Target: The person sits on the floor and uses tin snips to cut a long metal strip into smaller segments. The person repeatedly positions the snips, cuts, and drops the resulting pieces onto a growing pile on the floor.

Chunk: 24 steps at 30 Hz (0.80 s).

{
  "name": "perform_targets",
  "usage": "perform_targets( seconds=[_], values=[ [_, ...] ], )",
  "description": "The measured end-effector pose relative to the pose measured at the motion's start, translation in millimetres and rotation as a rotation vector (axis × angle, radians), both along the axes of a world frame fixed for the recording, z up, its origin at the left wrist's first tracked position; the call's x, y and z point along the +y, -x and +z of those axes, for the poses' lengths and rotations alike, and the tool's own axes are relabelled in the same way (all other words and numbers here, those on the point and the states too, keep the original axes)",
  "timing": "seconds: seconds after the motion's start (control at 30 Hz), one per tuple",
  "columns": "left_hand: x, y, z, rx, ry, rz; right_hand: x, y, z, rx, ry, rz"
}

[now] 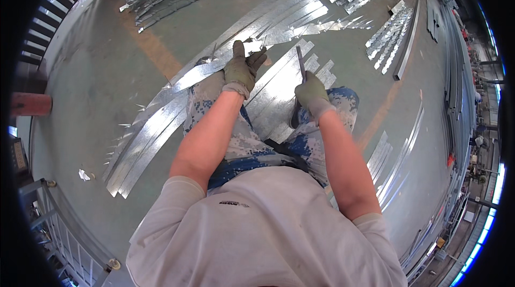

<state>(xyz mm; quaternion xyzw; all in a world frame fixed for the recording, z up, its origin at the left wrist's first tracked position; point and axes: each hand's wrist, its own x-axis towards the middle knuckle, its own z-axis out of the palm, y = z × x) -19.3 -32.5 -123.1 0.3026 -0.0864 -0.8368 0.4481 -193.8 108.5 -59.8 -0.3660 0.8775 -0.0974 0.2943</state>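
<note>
R grip (311, 94), dk thin bar (301, 63), shiny flat strips (268, 94)

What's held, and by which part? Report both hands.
Right hand: a dark narrow tool, gripped behind its protruding far end. Left hand: nearest a metal strip; whether held, cannot tell.

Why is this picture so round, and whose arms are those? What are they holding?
There's no robot here, just a person. The camera is worn on their head, looking down, and its very wide lens bends straight edges. That's why you see their shirt and patterned trousers from above. Their gloved right hand holds a dark bar. Their gloved left hand is at a shiny metal strip; I can't tell if it grips it. More metal strips lie on the floor.
</note>
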Motion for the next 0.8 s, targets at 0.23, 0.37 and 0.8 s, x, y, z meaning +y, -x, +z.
perform_targets(
  seconds=[0.23, 0.37, 0.8],
  values=[
    [0, -6, 4, 0.015, -0.011, 0.014, 27, -32, 13, -1.185, 0.436, -0.489],
    [1, -9, 3, 0.009, -0.016, 0.011, 23, -29, 26, -1.271, 0.554, -0.325],
    [21, -22, 28, 0.056, 0.059, 0.052, -34, -46, 43, -1.521, 0.678, -0.086]
  ],
)
